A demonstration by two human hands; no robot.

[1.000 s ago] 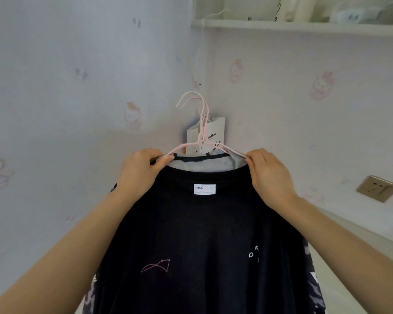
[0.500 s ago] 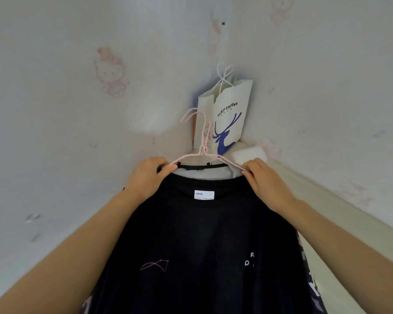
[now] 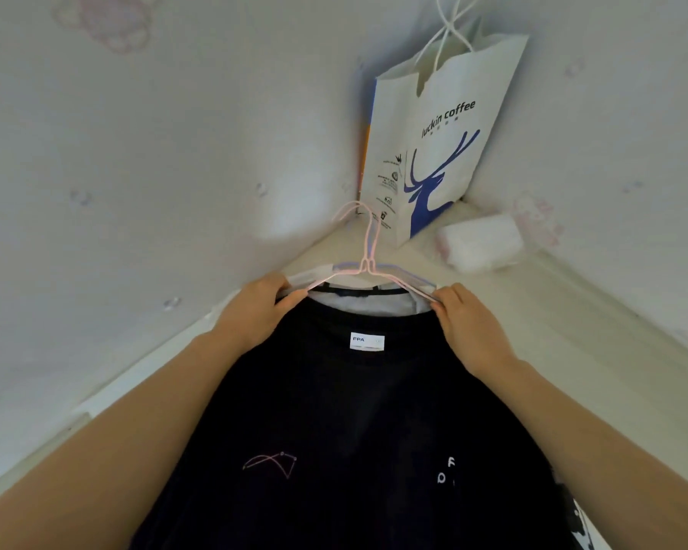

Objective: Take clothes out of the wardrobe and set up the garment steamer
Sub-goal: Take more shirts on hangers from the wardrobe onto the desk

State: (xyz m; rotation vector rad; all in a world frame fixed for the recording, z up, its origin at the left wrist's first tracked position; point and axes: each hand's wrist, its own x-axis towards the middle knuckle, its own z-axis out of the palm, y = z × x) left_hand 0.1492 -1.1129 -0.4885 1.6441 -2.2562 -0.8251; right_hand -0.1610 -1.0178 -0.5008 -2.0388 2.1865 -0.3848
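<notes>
Two hands on one pink wire hanger (image 3: 368, 267), one at each shoulder end. Left hand (image 3: 255, 307) at the left end, right hand (image 3: 463, 325) at the right.

Step in hand, as judged: clothes look to be out of the wardrobe already (no wardrobe in view); garment is being carried or positioned ahead of steaming. Steamer not in view.

Garment: black T-shirt (image 3: 358, 430), white neck label facing camera, small line print lower left, white letters lower right. A grey layer shows at the neckline beneath it; whether that is a second garment, cannot tell. A patterned fabric edge shows at far lower right.

Position: shirt hangs in front of the person, held toward a room corner. Hanger hook free in the air, not caught on anything. Behind it a white paper bag (image 3: 437, 152) with blue deer print hangs by cord handles; a white wrapped packet (image 3: 479, 248) lies on the ledge just beside it.

Fingers: left thumb and fingers closed in a pinch on wire plus shirt shoulder; right fingertips (image 3: 437, 303) pressed together, pinching the wire end. Neither hand spread.

Next move calls for: a hook or rail to take the hanger, shirt kept level, one hand then freed for the steamer
</notes>
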